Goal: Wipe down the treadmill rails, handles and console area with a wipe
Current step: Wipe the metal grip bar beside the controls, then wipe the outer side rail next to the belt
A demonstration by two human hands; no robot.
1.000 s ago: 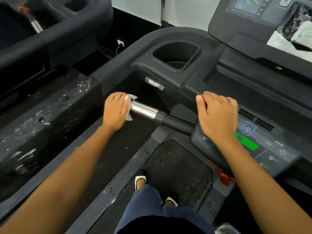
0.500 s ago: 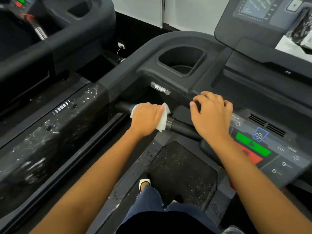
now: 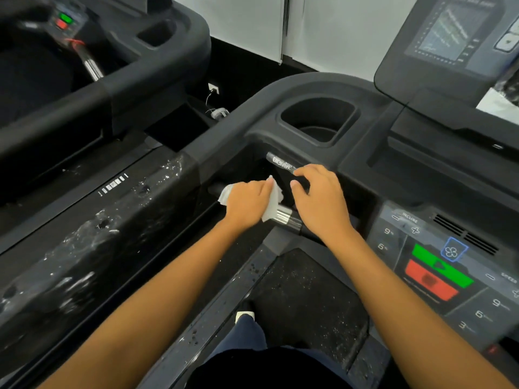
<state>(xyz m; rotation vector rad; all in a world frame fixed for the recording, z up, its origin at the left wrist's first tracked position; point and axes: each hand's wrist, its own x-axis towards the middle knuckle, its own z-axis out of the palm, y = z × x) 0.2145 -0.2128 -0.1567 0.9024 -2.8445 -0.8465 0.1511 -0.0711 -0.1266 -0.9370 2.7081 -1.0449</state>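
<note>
Deck: dark belt [image 3: 309,299] underfoot, speckled with pale flecks; one shoe [image 3: 245,315] stands at its left edge.
Side rail: left rail [image 3: 92,228] runs up beside the left forearm, its top glistening with streaks. Whether this is moisture or film cannot be told.
Left hand: left hand [image 3: 247,203] lies palm down, fingers curled over the handle with the wipe pressed beneath them.
Wipe, location: wipe [image 3: 273,204] is wrapped round the handle under the left palm, with cloth showing on both sides of the hand.
Wipe, handling: judged light, limp and thin, with no stiffness of its own. It takes the shape of the bar and is likely to bunch or slip on polished metal unless pressed.
Wipe, hold: best gripped as a sleeve, palm on top and fingers closing it round the bar, with loose corners tucked in.
Wipe, appearance: white and crumpled, with ragged folds. No soiling can be made out.
Handle: handle [image 3: 285,217] is a chrome section, bare just right of the wipe, then dark.
Right hand: right hand [image 3: 320,203] is palm down, fingers loosely bent and spread, holding nothing visible. Its heel lies over the dark stretch of the handle.
Button panel: button panel [image 3: 438,270] to the right has green and red keys.
Cup holder: cup holder [image 3: 317,119] is a deep recess beyond the hands.
Screen: screen [image 3: 449,32] is farthest, at the upper right.
</note>
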